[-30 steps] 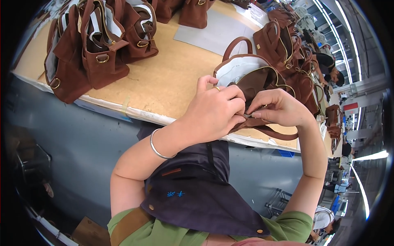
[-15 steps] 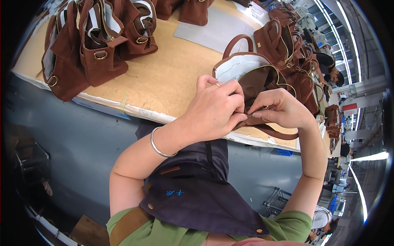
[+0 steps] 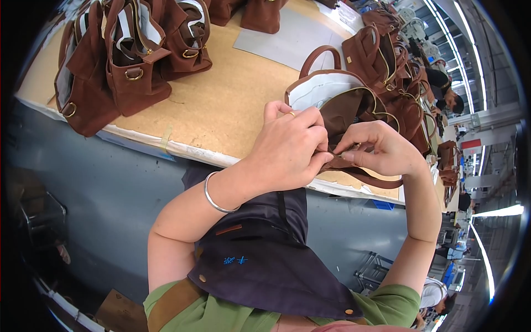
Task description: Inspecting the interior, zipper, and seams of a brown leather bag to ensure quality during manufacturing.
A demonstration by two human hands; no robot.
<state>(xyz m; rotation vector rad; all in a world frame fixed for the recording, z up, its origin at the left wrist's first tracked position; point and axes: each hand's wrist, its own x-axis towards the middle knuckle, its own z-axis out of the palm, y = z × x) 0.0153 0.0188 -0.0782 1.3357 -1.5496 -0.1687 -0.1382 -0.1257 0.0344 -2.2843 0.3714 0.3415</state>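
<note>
A brown handbag (image 3: 345, 113) with a pale inner side, dark brown lining and gold zip lies open at the table's near edge. My left hand (image 3: 296, 144) pinches the bag's near edge between thumb and fingers. Close beside it, my right hand (image 3: 376, 146) pinches the same edge, the fingertips of both hands almost meeting. The exact bit of edge or lining between the fingers is mostly hidden by them. One handle arches up behind the bag, and the other hangs low on the near side below my right hand.
Several brown handbags (image 3: 138, 83) stand at the left of the table (image 3: 221, 105); more handbags (image 3: 370, 55) crowd the right. A grey sheet (image 3: 287, 41) lies at the back. A stool (image 3: 373, 271) stands on the floor at lower right. Other people work farther off at right.
Hardly anything differs. Both hands keep their pinch at the same spot, with only a tiny shift of the fingers and the bag's edge.
</note>
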